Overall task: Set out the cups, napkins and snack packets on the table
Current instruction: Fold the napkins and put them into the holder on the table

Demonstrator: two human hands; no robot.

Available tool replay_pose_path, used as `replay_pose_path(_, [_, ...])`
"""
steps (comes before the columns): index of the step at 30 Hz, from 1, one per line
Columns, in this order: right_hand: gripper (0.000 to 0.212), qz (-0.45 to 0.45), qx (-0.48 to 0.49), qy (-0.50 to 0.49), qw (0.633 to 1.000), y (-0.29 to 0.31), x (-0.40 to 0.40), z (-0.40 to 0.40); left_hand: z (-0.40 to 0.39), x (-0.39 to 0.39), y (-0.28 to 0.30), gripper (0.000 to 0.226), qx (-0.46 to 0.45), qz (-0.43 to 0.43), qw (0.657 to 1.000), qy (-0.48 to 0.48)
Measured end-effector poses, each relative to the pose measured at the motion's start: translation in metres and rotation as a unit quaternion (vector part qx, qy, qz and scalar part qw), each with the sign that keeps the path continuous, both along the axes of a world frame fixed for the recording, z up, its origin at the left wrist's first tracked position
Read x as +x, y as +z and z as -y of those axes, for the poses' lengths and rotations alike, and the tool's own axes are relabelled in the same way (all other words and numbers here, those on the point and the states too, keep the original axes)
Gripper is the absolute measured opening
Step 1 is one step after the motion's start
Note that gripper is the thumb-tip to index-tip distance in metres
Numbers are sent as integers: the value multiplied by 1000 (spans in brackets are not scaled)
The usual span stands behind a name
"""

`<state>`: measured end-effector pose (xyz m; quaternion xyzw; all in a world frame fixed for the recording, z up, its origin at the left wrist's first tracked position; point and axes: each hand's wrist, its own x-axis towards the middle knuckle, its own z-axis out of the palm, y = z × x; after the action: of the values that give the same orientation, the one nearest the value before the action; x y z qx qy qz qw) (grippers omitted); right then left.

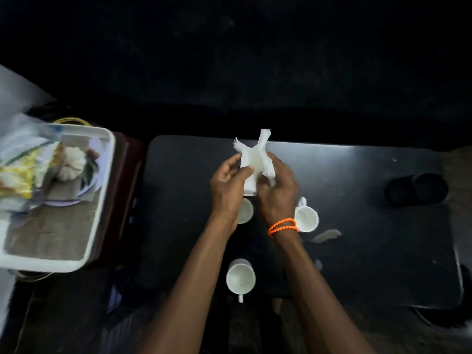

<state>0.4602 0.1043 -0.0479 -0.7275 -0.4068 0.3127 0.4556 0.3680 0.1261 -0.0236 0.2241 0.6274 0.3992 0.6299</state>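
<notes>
Both hands hold a white paper napkin above the middle of the dark table. My left hand pinches its left side with thumb and fingers. My right hand, with an orange band at the wrist, grips its right side. Three white cups stand on the table: one near me, one partly hidden under my left wrist, and one beside my right wrist. Snack packets lie in the white tray at the left.
The tray sits on a dark red stand left of the table. Two dark round objects stand at the table's right side. A pale scrap lies on the table right of the cups. The surroundings are dark.
</notes>
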Motion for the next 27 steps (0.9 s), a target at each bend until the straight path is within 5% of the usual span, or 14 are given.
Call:
replay_pose_path(8, [29,-27,-34,-144,989,7,119,36,10,122,-6,41,-43,53,984,-164])
replay_pose_path(17, [28,7,-27,-374,927,15,234,70,27,259,5,49,-19,127,929,-346])
replay_pose_path(24, [18,5,-129,-387,913,31,302,85,45,328,6,54,-48,122,906,-402])
replay_pose_path(27, [22,27,-215,-343,914,33,327,83,44,341,0,29,-87,86,909,-398])
